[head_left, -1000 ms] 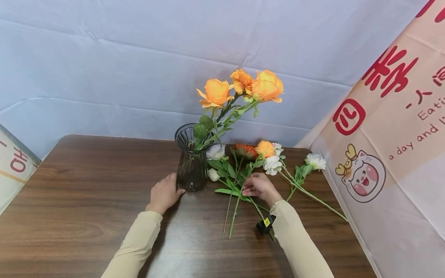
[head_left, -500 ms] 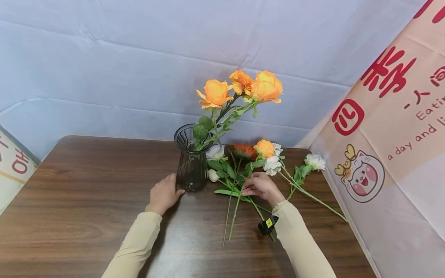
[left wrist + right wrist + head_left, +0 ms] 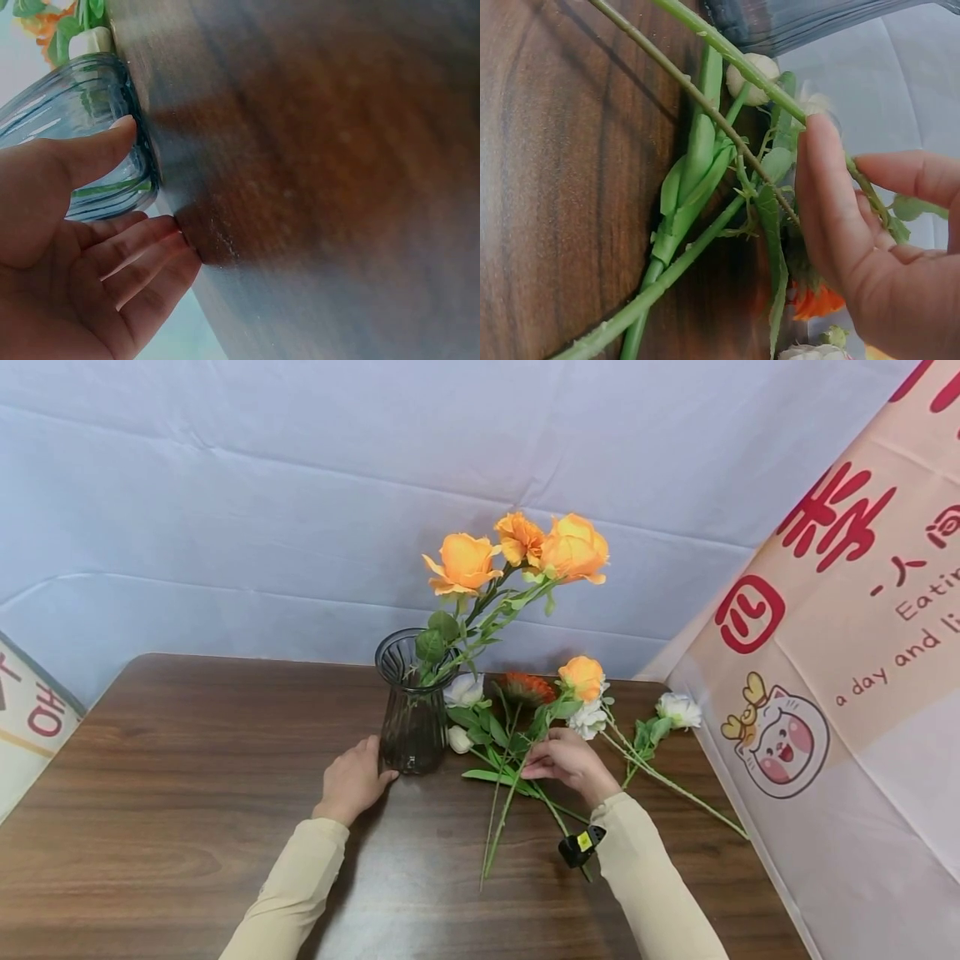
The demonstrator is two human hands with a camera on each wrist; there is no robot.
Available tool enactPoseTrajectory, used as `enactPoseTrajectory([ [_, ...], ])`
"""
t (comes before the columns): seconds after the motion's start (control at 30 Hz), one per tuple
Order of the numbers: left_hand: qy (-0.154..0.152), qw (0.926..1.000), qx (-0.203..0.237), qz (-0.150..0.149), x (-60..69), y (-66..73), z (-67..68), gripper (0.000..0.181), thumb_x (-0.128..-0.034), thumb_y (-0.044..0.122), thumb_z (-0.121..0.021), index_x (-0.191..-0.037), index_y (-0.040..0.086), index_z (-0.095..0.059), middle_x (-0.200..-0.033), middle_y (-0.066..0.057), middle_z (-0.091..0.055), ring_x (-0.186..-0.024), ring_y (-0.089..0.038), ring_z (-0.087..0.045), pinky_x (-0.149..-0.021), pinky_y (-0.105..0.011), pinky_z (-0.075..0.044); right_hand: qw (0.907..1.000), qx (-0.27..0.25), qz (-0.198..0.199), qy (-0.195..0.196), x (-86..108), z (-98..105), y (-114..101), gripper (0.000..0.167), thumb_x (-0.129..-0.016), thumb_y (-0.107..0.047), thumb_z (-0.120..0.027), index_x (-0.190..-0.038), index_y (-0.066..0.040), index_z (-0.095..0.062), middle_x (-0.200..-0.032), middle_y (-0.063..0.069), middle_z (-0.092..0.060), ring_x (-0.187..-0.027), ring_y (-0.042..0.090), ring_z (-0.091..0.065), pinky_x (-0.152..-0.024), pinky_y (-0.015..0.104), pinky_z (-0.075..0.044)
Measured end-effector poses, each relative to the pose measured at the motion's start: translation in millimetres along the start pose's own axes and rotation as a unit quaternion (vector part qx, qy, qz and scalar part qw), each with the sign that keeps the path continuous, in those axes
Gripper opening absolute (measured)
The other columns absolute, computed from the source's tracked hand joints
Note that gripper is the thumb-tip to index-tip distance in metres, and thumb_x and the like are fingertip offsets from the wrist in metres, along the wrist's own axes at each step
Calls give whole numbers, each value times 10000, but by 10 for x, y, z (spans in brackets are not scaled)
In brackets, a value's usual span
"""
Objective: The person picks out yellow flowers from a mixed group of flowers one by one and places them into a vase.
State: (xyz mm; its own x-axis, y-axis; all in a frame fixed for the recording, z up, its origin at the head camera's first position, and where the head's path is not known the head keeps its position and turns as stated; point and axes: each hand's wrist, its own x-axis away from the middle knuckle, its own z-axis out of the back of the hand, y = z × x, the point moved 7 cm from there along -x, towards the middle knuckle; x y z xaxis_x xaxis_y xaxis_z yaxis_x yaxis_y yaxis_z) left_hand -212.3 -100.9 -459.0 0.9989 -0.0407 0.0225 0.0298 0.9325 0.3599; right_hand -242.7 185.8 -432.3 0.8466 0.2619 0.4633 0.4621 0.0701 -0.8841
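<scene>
From the left edge of the table (image 3: 187,777) I see a broad run of wood up to my left hand (image 3: 351,781), thumb and fingers spread wide at the foot of the grey vase (image 3: 415,735). Crossed stems (image 3: 699,150) crowd my right hand (image 3: 566,766), which pinches an orange flower (image 3: 581,677) by its stem. Beyond, a white flower (image 3: 679,710) lies close to the printed banner (image 3: 862,760) along the right edge.

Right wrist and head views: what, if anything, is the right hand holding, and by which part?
The right hand holds the loose yellow-orange flower by its green stem, pinched partway along.
</scene>
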Motion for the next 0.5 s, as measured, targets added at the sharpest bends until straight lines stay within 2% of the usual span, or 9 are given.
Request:
enactPoseTrajectory([
  [0.07,16,10000,11,-3,1,-1,1,581,-808,343,-690,-1193,-37,-478,-1081,-197,-588,-901,-378,-585,-700,-507,-468,10000,-39,-2,-6,8,4,-11,168,-871,104,-432,-1014,90,-346,-772,181,-548,-614,233,-613,-699,359,-529],
  [0.13,24,10000,11,-8,4,0,5,576,-808,344,-690,-1188,-35,-480,-1076,-195,-590,-897,-378,-585,-698,-507,-468,10000,-81,-12,3,16,10,-18,291,-868,107,-431,-1128,132,-301,-780,187,-546,-616,230,-613,-704,355,-528],
  [0.2,25,10000,12,-6,3,-1,6,572,-808,345,-689,-1185,-32,-481,-1076,-193,-590,-898,-378,-585,-700,-507,-467,9999,-97,17,-43,26,14,-29,454,-869,108,-427,-1254,167,-193,-794,193,-539,-622,227,-614,-714,355,-525],
  [0.27,19,10000,12,-2,8,1,11,570,-808,344,-689,-1183,-32,-481,-1076,-193,-589,-898,-380,-584,-703,-508,-465,9999,-123,41,-65,36,16,-39,541,-867,112,-423,-1306,173,-113,-801,197,-534,-623,225,-613,-720,356,-524],
  [0.43,-11,10000,3,25,8,6,14,575,-811,344,-687,-1191,-33,-478,-1085,-194,-586,-902,-381,-583,-708,-509,-464,9998,-170,54,-70,61,18,-58,482,-868,115,-421,-1263,166,-149,-821,206,-520,-635,229,-614,-731,364,-521],
  [0.5,-16,10000,-1,31,7,6,13,576,-811,344,-686,-1193,-33,-477,-1088,-195,-586,-901,-382,-582,-706,-509,-465,9998,-201,60,-56,65,19,-68,371,-865,116,-423,-1178,142,-225,-822,209,-518,-636,237,-616,-733,369,-520],
])
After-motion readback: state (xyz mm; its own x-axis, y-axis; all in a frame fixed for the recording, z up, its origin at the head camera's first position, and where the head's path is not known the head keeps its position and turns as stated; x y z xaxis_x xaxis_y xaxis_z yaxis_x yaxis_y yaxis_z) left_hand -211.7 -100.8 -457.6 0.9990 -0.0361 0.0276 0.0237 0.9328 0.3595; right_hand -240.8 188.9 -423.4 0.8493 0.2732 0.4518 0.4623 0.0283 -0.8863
